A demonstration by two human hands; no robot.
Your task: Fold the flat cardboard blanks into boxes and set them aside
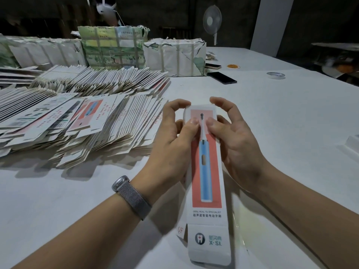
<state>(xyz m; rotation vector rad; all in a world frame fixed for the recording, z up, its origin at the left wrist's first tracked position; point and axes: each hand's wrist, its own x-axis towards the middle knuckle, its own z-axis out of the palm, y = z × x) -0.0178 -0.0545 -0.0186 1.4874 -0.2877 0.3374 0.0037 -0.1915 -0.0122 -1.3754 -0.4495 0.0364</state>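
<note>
Single head-worn wide view, angled forward-down, close above table (281, 113) near edge.

Long white cardboard toothbrush box (206, 177) at 6 o'clock looked smooth, slight sheen on printed coral panel. Fanned stacks of flat white cardboard blanks (77, 121) at 9 o'clock: printed faces smooth, cut edges raw, matt greyish. Grey woven metal-mesh watch band (134, 199) w/ dull shine. White table surface (291, 113) matt, smooth. Paper-wrapped bundles (174, 57) at 12 o'clock, torn, w/ tape strips.
</note>
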